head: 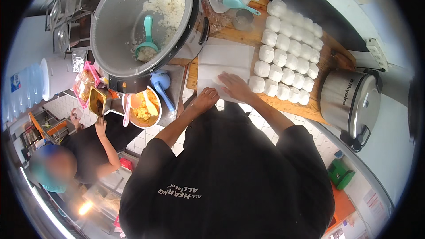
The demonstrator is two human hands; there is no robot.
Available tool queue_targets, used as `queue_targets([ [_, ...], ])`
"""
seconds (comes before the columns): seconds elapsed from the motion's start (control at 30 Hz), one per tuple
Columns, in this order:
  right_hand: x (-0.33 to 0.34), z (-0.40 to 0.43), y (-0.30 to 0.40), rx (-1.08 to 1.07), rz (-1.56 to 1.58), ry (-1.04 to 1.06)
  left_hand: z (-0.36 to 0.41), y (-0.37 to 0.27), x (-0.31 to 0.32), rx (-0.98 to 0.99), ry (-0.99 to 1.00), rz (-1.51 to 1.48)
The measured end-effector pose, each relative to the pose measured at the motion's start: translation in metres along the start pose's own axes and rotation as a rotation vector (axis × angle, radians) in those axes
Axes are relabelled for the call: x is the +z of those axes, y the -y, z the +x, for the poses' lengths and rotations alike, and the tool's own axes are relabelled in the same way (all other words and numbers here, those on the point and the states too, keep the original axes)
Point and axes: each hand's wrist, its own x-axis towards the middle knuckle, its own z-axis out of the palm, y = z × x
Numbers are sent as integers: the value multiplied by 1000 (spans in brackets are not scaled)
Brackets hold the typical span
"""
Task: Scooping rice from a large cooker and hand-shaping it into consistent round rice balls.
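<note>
White wrapping paper (225, 53) lies in front of me on the wooden table (298, 108). My left hand (206, 99) rests at the paper's near left edge, its fingers bent; whether it pinches the edge I cannot tell. My right hand (235, 85) lies flat over the paper, fingers apart, beside a small whitish lump that it partly hides. To the right stand rows of white paper-wrapped bundles (280, 58). A big cooker pot (116, 36) at the upper left holds cooked rice (167, 6) and a turquoise scoop (148, 28) with rice in it.
A metal cup (243, 20) and a turquoise rice paddle (237, 2) sit at the table's back. A closed Miyako rice cooker (342, 96) stands right. At left are a bowl of orange-yellow food (142, 114) with utensils, a blue ladle (162, 89), and a co-worker (89, 152) holding a metal container (98, 101).
</note>
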Motion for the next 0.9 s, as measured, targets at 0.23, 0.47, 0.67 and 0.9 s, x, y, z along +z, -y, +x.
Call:
queue_targets([
  [0.23,-22,22,-18,153,482,110,57,24,-52,-227,-39,-197],
  [0.47,21,35,-86,432,507,103,107,75,-59,-396,146,-577],
  [0.67,10,25,-84,503,587,89,77,120,-41,-311,169,-789],
  [0.9,31,23,-65,499,142,-50,85,93,-32,-553,238,-282],
])
